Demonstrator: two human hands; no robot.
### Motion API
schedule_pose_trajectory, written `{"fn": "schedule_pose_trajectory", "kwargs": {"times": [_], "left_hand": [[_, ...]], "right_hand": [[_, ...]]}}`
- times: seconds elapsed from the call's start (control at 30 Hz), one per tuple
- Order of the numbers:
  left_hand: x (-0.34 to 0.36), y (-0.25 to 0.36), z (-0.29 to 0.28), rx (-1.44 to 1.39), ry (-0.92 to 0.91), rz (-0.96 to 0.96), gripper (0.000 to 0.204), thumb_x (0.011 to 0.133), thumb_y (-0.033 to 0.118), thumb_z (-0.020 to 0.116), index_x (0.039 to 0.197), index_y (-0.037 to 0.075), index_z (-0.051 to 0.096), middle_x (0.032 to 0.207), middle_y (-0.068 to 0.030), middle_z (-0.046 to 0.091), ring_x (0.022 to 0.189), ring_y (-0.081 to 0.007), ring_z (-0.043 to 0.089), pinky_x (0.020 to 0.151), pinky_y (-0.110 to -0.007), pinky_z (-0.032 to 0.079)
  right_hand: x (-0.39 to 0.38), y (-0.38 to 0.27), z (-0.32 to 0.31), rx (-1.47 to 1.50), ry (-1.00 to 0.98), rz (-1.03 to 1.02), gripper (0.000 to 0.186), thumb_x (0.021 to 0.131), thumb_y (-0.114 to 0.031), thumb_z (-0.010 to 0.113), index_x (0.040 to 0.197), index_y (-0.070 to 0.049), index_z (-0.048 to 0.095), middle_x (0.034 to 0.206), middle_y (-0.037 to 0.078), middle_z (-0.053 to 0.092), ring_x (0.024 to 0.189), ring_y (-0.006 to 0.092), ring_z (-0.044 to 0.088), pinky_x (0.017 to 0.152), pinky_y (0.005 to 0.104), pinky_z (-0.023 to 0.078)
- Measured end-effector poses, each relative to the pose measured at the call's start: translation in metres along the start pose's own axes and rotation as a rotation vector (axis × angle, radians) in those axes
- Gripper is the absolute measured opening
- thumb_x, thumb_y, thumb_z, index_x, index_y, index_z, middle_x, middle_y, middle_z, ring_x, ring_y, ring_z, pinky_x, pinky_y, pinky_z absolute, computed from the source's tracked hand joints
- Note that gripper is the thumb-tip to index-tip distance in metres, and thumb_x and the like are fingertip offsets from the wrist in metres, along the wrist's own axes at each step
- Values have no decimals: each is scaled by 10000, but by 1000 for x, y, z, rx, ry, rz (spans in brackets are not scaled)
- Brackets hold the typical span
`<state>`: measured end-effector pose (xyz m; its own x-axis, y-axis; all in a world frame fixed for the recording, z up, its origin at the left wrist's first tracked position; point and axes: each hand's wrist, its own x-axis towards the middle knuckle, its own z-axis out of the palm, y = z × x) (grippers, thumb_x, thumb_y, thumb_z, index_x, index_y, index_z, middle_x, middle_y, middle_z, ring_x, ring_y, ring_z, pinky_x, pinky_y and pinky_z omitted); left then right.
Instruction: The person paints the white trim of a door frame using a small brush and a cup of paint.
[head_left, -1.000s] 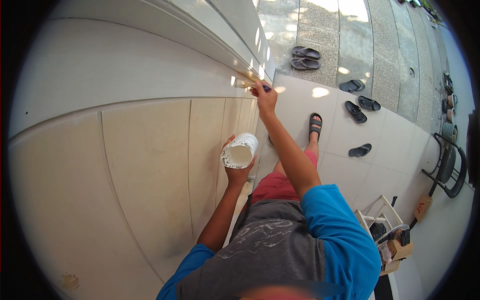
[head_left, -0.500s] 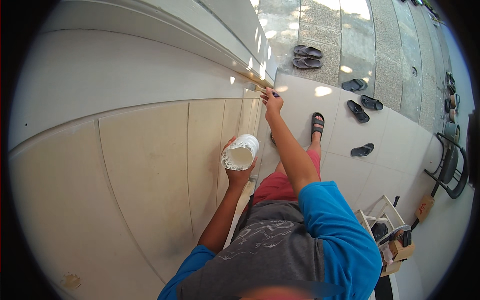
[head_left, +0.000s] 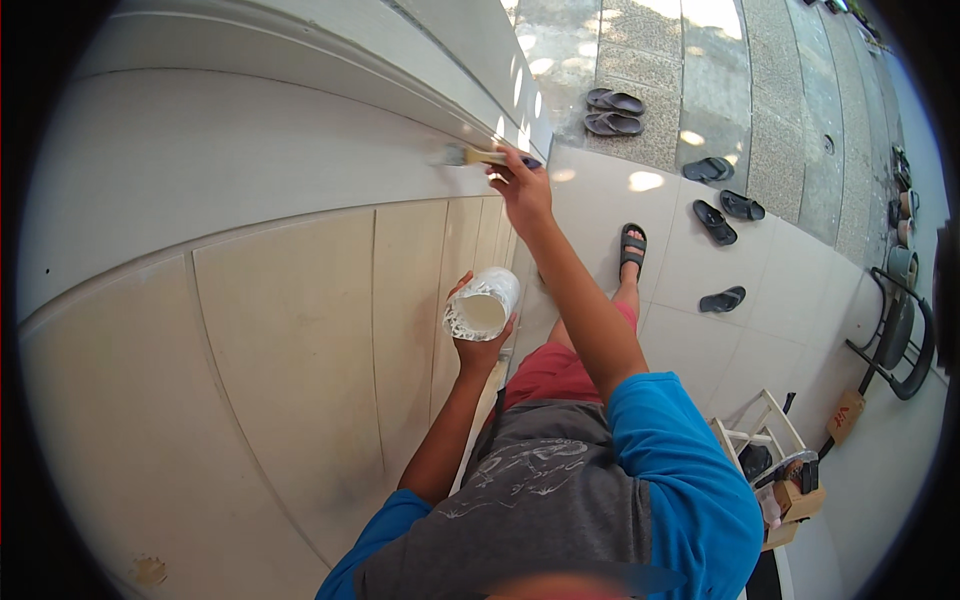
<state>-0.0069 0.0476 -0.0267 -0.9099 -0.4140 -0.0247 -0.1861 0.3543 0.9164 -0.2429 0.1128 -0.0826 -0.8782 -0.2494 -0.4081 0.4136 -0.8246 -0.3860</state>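
Observation:
My left hand (head_left: 480, 350) is wrapped round a white paint container (head_left: 507, 290), its open top tilted toward me. Pale paint shows inside, and smears coat the rim. With my right arm stretched forward, my right hand (head_left: 524, 190) grips a paintbrush (head_left: 487, 157) by its handle. The bristles touch or nearly touch the white upper band (head_left: 290, 135) of the wall on my left; exact contact is hard to tell. Below that band are cream panels (head_left: 285, 320) with vertical grooves.
Dark slippers (head_left: 716, 222) lie on the pale tiled floor (head_left: 690, 350), with another pair (head_left: 614, 124) on the stone paving beyond. To the right stand a black chair (head_left: 895, 335) and a white step stool (head_left: 765, 425) beside cardboard boxes (head_left: 797, 500). A ledge (head_left: 330, 50) juts above the white band.
My right hand has moved left and slightly up, carrying the brush along the white band away from the corner. The left hand and container have stayed almost still.

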Motion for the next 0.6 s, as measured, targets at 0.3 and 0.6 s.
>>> {"fn": "schedule_pose_trajectory", "kwargs": {"times": [0.3,0.6], "left_hand": [[0,0,-3,54,-16,-3,950,667,23,894,1460,27,369,1489,-177,464,1351,-325,485,1142,-435,413],[-6,-7,-13,41,17,-31,958,678,52,890,1468,36,348,1506,-173,449,1362,-320,475,1150,-448,406]], "right_hand": [[20,21,-42,-566,511,-192,180,979,-182,699,1027,-9,715,849,52,725,736,128,684,639,249,475],[-43,-26,52,9,-97,-238,218,1000,-170,674,1083,30,695,924,88,718,785,169,674,665,284,493]]}}
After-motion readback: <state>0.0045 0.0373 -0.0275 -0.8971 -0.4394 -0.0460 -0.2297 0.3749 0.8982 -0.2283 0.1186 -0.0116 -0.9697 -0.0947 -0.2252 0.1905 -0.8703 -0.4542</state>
